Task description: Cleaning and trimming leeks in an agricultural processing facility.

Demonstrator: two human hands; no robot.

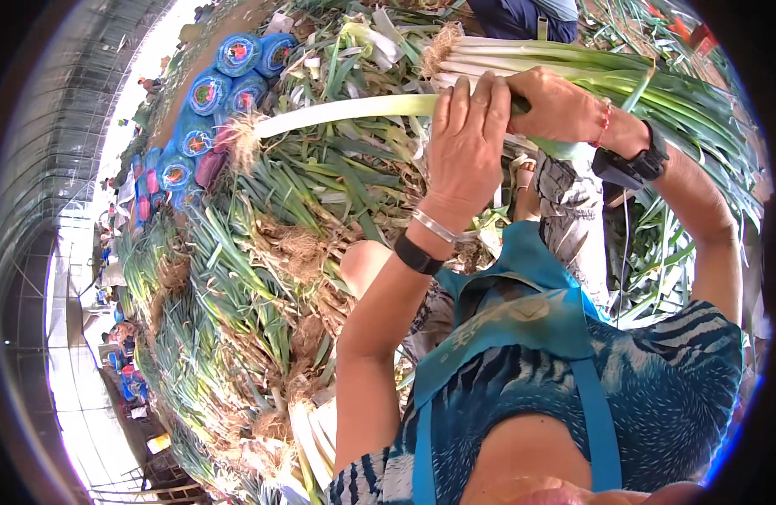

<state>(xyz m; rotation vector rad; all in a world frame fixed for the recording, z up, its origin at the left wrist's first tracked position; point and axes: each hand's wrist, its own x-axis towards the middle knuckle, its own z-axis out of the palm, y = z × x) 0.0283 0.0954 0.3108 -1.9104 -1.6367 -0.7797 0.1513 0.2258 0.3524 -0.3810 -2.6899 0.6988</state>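
Note:
A single leek (pixel 346 114) lies crosswise in front of me, its white shaft and bushy roots pointing left. My left hand (pixel 470 139) lies over its upper shaft, fingers together and pressed against it. Beside it, my right hand (pixel 556 105) is curled round the leek where the shaft turns to leaf. The palms and the part of the leek under them are hidden. Just beyond my hands rests a bunch of leeks (pixel 505 50), roots to the left and green leaves spreading right.
Heaps of untrimmed leeks (pixel 236 295) cover the ground on my left. Rolls in blue wrapping (pixel 207 93) are stacked at the far left. Loose leaves (pixel 346 67) litter the ground ahead. A person in dark trousers (pixel 522 18) is at the far edge.

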